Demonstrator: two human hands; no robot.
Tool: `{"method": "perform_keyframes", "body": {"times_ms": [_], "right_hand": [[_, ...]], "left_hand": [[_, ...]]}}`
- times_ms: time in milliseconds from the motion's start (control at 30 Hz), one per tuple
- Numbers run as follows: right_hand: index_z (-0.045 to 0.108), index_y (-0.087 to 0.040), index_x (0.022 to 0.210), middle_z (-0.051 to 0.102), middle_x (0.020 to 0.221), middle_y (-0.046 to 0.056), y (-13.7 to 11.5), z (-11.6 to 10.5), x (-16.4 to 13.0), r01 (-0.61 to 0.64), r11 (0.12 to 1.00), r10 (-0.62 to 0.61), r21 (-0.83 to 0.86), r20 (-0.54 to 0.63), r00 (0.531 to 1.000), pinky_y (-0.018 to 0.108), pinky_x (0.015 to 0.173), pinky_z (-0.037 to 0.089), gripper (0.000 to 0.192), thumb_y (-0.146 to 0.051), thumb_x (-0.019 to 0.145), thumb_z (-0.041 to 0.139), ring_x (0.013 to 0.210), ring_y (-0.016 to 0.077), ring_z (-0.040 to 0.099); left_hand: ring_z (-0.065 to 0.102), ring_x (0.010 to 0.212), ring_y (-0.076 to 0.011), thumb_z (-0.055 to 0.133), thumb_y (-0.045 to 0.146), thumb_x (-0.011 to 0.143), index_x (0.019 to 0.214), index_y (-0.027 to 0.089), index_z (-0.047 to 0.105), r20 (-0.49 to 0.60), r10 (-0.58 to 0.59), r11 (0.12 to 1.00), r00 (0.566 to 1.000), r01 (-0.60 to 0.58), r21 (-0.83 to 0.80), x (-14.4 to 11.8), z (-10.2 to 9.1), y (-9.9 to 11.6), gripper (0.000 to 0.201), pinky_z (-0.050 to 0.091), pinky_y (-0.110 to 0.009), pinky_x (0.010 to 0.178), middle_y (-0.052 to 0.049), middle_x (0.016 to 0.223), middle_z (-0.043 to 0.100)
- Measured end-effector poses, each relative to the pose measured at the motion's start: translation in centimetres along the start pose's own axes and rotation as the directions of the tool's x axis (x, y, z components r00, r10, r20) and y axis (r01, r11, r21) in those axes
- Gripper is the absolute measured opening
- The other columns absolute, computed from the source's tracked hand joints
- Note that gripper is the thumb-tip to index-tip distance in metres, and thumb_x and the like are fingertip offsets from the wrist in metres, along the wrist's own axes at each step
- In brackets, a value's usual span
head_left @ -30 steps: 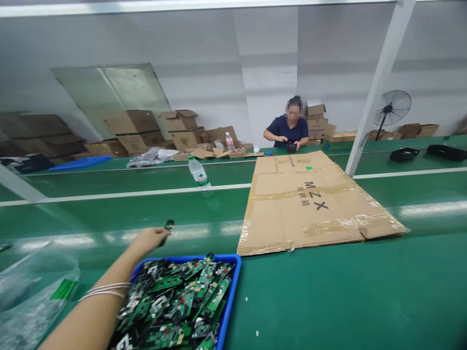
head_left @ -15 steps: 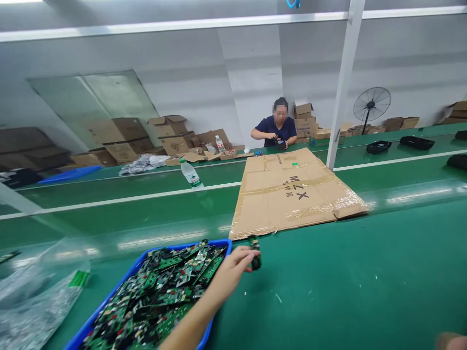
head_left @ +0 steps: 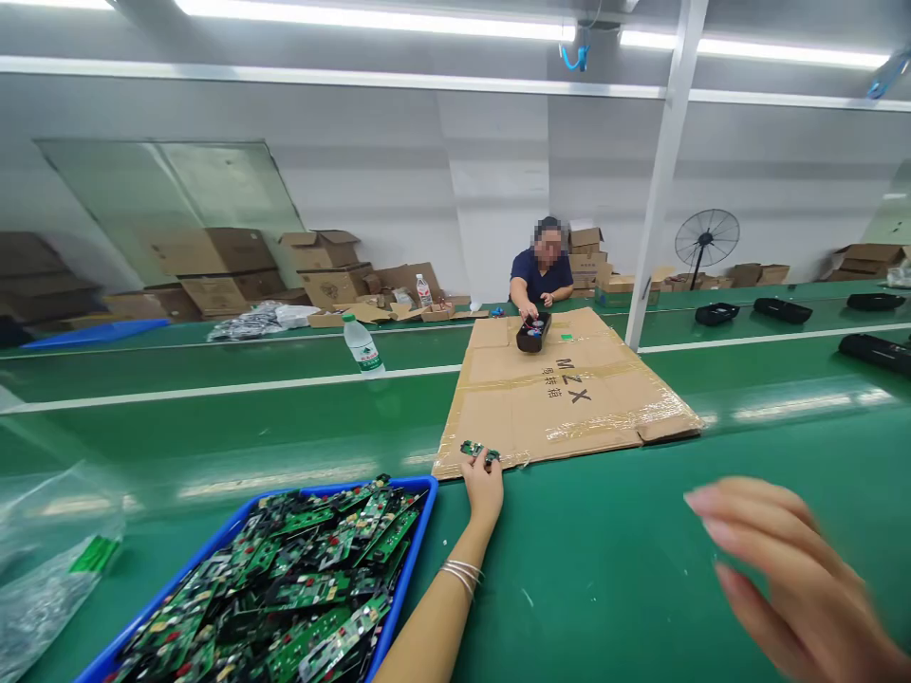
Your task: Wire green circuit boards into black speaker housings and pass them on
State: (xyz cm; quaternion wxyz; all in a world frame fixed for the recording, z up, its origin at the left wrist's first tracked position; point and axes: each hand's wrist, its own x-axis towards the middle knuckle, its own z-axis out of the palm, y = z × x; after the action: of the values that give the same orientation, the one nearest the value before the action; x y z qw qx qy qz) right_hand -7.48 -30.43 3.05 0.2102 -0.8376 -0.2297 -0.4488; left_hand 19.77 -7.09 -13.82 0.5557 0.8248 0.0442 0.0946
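My left hand is closed on a small green circuit board at the near left corner of the flattened cardboard sheet. Left of that forearm sits a blue tray heaped with similar circuit boards. My right hand hangs over the green bench at the right, blurred, its thumb and fingers apart with nothing between them. At the sheet's far end, a co-worker reaches one hand to a black casing with wires and coloured parts inside.
A water bottle stands beyond the tray. Clear plastic bags lie at the left. A white post rises behind the sheet's right side. Several black casings rest along the far line at the right.
My left hand has carried the circuit board forward onto the cardboard's corner. My right hand has come into view from the lower right. The co-worker has set the black casing on the cardboard.
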Motion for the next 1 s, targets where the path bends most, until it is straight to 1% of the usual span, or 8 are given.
{"method": "perform_keyframes", "body": {"times_ms": [100,200,233,300,433,667,867,1000], "right_hand": [[0.045,-0.027,0.123,0.051,0.118,0.005,4.2,5.0,2.2,-0.125,0.991,0.132,-0.049,0.178,0.975,0.038,0.094,0.045,0.032,-0.022,0.091,0.044,0.112,0.0201,0.048],[0.048,-0.022,0.116,0.047,0.122,0.008,9.2,11.1,2.1,-0.228,0.959,0.277,-0.166,0.415,0.866,0.039,0.098,0.042,0.026,-0.027,0.092,0.040,0.116,0.0212,0.045],[0.048,-0.021,0.117,0.045,0.125,0.009,10.7,13.2,1.8,-0.217,0.946,0.314,-0.243,0.507,0.803,0.038,0.099,0.041,0.027,-0.025,0.091,0.040,0.118,0.0211,0.043],[0.051,-0.018,0.116,0.043,0.127,0.011,12.9,17.0,1.6,-0.182,0.938,0.330,-0.297,0.590,0.737,0.038,0.099,0.040,0.029,-0.020,0.087,0.045,0.119,0.0226,0.042],[0.052,-0.012,0.117,0.039,0.132,0.015,15.3,23.6,3.3,-0.066,0.937,0.300,-0.342,0.697,0.651,0.039,0.100,0.038,0.039,-0.011,0.078,0.058,0.119,0.0267,0.041],[0.052,-0.014,0.119,0.035,0.137,0.011,20.1,32.5,9.5,0.052,0.882,0.367,-0.468,0.751,0.549,0.049,0.101,0.033,0.034,-0.025,0.087,0.058,0.123,0.0274,0.036],[0.051,-0.015,0.119,0.033,0.138,0.010,24.8,37.9,13.5,0.039,0.811,0.479,-0.584,0.701,0.528,0.048,0.098,0.038,0.034,-0.024,0.088,0.058,0.119,0.0269,0.039],[0.053,-0.014,0.116,0.030,0.140,0.010,27.7,40.3,15.9,-0.012,0.799,0.518,-0.601,0.679,0.520,0.048,0.097,0.038,0.031,-0.020,0.086,0.059,0.119,0.0269,0.040]], "left_hand": [[0.051,0.110,-0.0231,0.047,0.015,0.085,0.115,0.011,0.053,-0.008,0.055,0.998,0.998,-0.055,0.042,-0.4,0.3,-0.6,0.031,0.041,-0.039,0.099,-0.015,0.126,0.040],[0.052,0.111,-0.0242,0.044,0.016,0.083,0.114,0.012,0.057,-0.017,0.090,0.994,0.996,-0.089,0.063,-0.9,0.5,-0.8,0.033,0.042,-0.034,0.098,-0.015,0.122,0.040],[0.052,0.111,-0.0244,0.044,0.016,0.083,0.114,0.013,0.058,-0.021,0.098,0.993,0.995,-0.096,0.064,-1.0,0.6,-0.9,0.034,0.043,-0.033,0.098,-0.015,0.121,0.040],[0.052,0.111,-0.0241,0.043,0.015,0.082,0.113,0.013,0.058,-0.031,0.106,0.993,0.994,-0.104,0.058,-1.1,0.6,-0.9,0.035,0.043,-0.033,0.097,-0.015,0.119,0.041],[0.053,0.107,-0.0237,0.043,0.013,0.080,0.110,0.013,0.059,-0.049,0.091,0.996,0.995,-0.091,0.018,-1.1,0.5,-0.9,0.034,0.044,-0.033,0.096,-0.015,0.115,0.043],[0.054,0.103,-0.0223,0.043,0.011,0.080,0.106,0.015,0.059,-0.033,0.007,0.998,0.999,-0.009,-0.067,-1.2,0.2,-0.8,0.031,0.047,-0.033,0.089,-0.014,0.112,0.043],[0.051,0.107,-0.0225,0.044,0.009,0.078,0.106,0.014,0.059,-0.014,-0.085,0.989,0.996,0.083,-0.127,-1.2,0.4,-0.4,0.032,0.039,-0.033,0.099,-0.016,0.112,0.044],[0.052,0.105,-0.0221,0.045,0.008,0.077,0.104,0.015,0.060,-0.005,-0.143,0.977,0.990,0.140,-0.161,-1.6,0.2,0.6,0.031,0.041,-0.031,0.096,-0.016,0.113,0.045]]}}
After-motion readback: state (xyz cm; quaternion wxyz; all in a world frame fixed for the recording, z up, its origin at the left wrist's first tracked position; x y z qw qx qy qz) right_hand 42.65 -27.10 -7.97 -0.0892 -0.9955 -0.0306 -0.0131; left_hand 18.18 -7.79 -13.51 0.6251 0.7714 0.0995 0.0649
